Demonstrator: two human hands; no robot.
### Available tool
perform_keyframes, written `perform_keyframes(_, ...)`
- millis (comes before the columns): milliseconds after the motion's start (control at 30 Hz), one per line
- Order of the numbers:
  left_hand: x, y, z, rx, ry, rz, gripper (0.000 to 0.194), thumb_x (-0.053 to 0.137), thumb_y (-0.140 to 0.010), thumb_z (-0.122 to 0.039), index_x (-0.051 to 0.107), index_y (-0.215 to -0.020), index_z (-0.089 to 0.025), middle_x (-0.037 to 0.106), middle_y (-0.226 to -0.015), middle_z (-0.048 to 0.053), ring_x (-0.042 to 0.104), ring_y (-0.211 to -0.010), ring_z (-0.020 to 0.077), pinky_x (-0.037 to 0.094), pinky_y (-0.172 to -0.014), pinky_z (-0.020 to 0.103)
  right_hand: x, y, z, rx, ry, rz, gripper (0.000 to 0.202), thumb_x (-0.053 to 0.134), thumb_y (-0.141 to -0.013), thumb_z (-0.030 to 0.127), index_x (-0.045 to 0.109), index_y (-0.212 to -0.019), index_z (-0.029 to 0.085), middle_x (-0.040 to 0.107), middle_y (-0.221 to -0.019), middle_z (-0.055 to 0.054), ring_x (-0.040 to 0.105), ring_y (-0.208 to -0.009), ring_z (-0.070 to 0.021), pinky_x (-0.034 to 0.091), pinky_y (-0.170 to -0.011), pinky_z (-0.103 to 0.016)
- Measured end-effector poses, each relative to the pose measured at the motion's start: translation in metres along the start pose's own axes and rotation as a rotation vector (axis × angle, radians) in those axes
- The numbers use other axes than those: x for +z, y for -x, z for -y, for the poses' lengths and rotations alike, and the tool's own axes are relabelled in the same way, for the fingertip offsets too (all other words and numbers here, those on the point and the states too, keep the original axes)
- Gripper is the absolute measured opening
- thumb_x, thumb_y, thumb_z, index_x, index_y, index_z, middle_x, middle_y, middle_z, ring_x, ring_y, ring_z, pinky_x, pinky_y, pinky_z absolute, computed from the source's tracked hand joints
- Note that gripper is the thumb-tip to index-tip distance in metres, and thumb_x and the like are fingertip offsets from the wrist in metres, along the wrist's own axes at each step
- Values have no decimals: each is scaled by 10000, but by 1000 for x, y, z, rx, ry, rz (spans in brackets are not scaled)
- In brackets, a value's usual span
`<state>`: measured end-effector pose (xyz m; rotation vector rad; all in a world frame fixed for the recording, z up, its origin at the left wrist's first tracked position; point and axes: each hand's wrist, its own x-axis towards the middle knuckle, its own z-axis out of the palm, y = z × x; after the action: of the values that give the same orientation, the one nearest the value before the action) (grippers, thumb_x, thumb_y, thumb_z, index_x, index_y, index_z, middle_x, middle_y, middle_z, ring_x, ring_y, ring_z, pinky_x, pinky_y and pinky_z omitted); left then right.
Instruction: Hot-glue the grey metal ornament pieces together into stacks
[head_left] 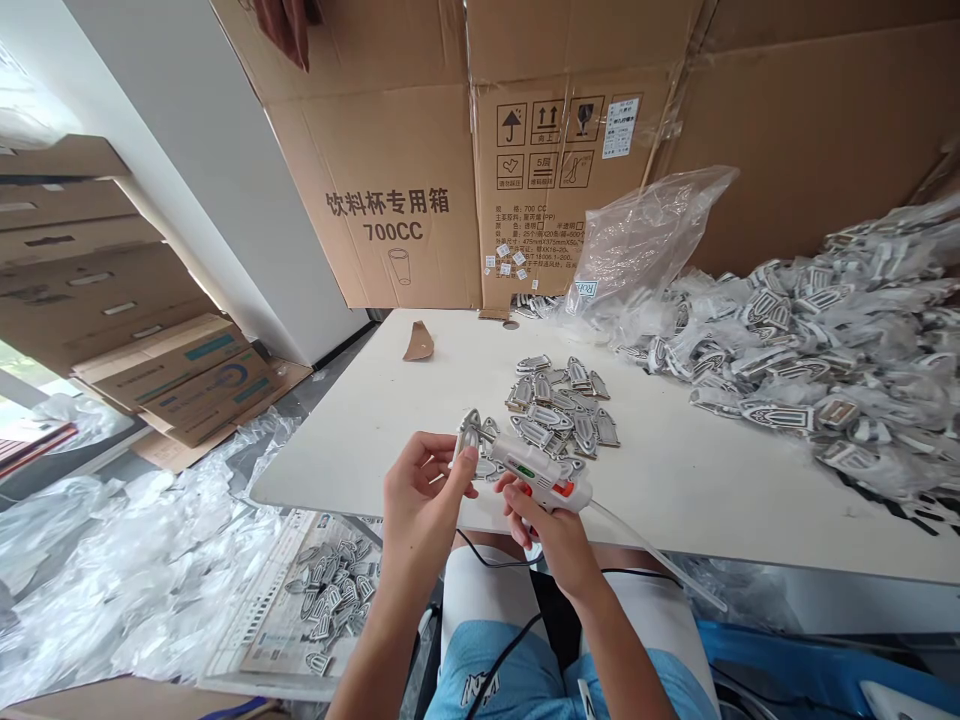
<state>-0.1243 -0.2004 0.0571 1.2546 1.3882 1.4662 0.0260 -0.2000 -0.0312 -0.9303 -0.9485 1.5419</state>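
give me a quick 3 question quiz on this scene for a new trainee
1. True or false: the right hand holds the glue gun.
2. What does the left hand pinch? A) a metal piece B) a plastic bag C) a cardboard scrap
3. Fill in: the glue gun's nozzle points at the ____ held in the left hand.

Key
1. True
2. A, the metal piece, held above the table edge, near the loose pile of metal pieces
3. metal piece

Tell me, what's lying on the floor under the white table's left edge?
Under the white table, a printed paper sheet on the floor holds loose metal pieces, with crumpled clear plastic beside it. The tabletop and the left hand hide anything further in.
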Motion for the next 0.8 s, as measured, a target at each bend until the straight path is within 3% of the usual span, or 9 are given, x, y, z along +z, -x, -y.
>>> perform_keyframes(300,-2,-3,1,-6,15,14,296,798,-909,-467,692,-899,-190,676,-837,-5,624,-603,109,542,-612,254,0,-2,0,-10,15,7,400,798,-890,577,707,-939,190,587,-729,28,421,-476,-65,278,-485,-245)
perform_keyframes(467,-2,-4,2,-2,22,23,289,786,-922,-467,696,-914,-192,675,-849,-8,624,-609,104,545,-622,250,1,-2,-1,-36,52,21,390,745,-942,576,681,-896,194,472,-555,66,366,-473,-85,260,-494,-250)
perform_keyframes(800,-2,-5,8,10,15,6,307,782,-919,-487,695,-919,-193,681,-847,-2,617,-609,111,532,-609,250,-2,-2,-4,-18,97,33,395,703,-970,584,672,-923,193,447,-554,65,372,-501,-106,284,-519,-263)
